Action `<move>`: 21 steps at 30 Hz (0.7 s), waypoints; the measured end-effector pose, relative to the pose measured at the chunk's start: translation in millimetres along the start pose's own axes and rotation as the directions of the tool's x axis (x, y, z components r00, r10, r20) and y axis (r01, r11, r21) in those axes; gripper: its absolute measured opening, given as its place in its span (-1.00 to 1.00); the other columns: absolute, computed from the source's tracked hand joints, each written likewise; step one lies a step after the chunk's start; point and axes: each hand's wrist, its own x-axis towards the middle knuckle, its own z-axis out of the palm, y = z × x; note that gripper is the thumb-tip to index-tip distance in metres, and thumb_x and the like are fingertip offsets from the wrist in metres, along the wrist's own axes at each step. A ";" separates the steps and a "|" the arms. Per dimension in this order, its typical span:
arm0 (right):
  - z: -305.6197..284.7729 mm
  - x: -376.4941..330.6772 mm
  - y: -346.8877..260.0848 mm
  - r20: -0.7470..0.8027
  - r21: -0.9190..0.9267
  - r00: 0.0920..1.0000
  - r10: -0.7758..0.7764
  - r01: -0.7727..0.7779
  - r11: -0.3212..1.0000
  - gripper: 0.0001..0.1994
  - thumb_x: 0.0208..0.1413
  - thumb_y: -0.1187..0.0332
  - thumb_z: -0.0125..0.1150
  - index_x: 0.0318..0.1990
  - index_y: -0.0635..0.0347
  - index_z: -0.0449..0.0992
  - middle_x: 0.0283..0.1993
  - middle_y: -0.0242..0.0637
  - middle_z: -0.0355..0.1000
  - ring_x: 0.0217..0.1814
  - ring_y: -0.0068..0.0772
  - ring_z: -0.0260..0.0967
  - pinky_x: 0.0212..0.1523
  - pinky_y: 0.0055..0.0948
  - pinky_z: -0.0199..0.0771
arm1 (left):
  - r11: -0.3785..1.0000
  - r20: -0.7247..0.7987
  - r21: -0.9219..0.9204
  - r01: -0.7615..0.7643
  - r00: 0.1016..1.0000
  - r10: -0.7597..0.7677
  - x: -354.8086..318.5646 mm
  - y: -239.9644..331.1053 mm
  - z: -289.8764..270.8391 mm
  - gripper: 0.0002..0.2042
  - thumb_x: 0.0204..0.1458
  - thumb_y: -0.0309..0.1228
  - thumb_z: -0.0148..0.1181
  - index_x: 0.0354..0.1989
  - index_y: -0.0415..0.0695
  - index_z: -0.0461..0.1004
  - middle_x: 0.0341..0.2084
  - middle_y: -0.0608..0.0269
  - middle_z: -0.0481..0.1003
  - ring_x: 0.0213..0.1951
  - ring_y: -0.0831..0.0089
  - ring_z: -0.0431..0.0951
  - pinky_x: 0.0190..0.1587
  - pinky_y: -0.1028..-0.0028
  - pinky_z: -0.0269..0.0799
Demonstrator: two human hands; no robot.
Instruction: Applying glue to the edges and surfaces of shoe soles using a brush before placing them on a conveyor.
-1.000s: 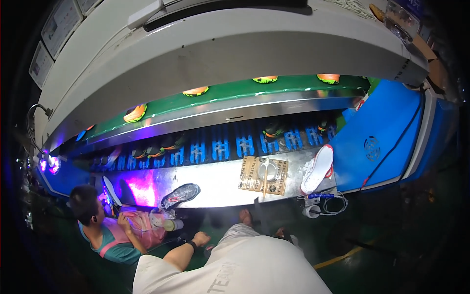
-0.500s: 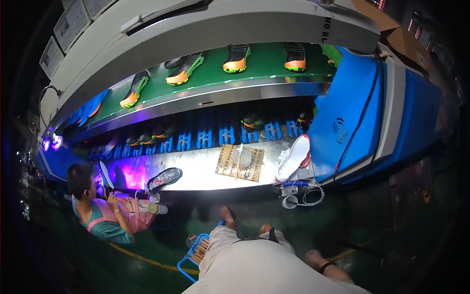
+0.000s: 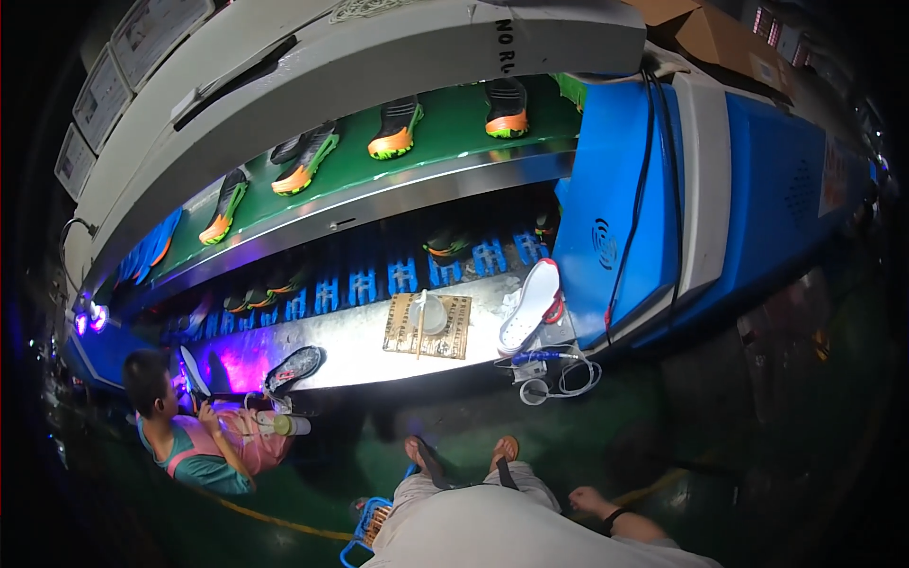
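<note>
A white shoe sole leans tilted, underside up, at the steel bench's right end.

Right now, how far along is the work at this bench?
Done, it seems: shoes with coloured soles ride the green belt. In hand: nothing visible; the right hand hangs by the leg, away from the bench, and the left is out of view. Left: a white sole lies untouched on the bench, and a dark sole lies near a seated co-worker.

Ahead of me, orange-soled shoes ride a green conveyor belt. Below, a white shoe sole leans beside a brown mat; a seated co-worker works at my left.
</note>
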 end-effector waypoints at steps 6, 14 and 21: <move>25.7 -21.4 68.1 0.020 -0.146 0.998 0.066 -0.063 0.987 -0.76 0.12 0.20 0.26 -0.28 0.19 0.67 -0.32 -0.30 0.63 -0.30 -0.43 0.56 -0.21 -0.30 0.56 | 0.998 -0.021 -0.060 0.033 0.999 -0.034 -0.4 -4.8 0.6 -0.69 0.07 -0.14 0.25 -0.26 -0.16 0.66 -0.38 0.11 0.67 -0.35 0.28 0.66 -0.29 0.18 0.55; 55.7 -45.3 -0.9 0.002 -0.209 0.999 0.034 -0.033 0.977 -0.76 0.12 0.23 0.22 -0.22 0.17 0.69 -0.25 -0.26 0.65 -0.22 -0.38 0.57 -0.11 -0.31 0.55 | 0.988 -0.026 -0.151 0.039 0.999 -0.044 9.4 -33.1 -10.7 -0.70 0.07 -0.16 0.25 -0.25 -0.16 0.66 -0.38 0.11 0.67 -0.35 0.29 0.66 -0.31 0.19 0.55; 92.5 -24.3 -45.2 -0.124 -0.262 0.992 -0.006 -0.027 0.965 -0.74 0.10 0.28 0.21 -0.13 0.20 0.69 -0.20 -0.21 0.65 -0.20 -0.36 0.60 -0.13 -0.32 0.61 | 0.977 0.045 -0.213 0.014 0.999 -0.004 26.1 -84.6 -48.8 -0.71 0.07 -0.17 0.25 -0.24 -0.16 0.66 -0.38 0.11 0.67 -0.35 0.30 0.66 -0.31 0.19 0.55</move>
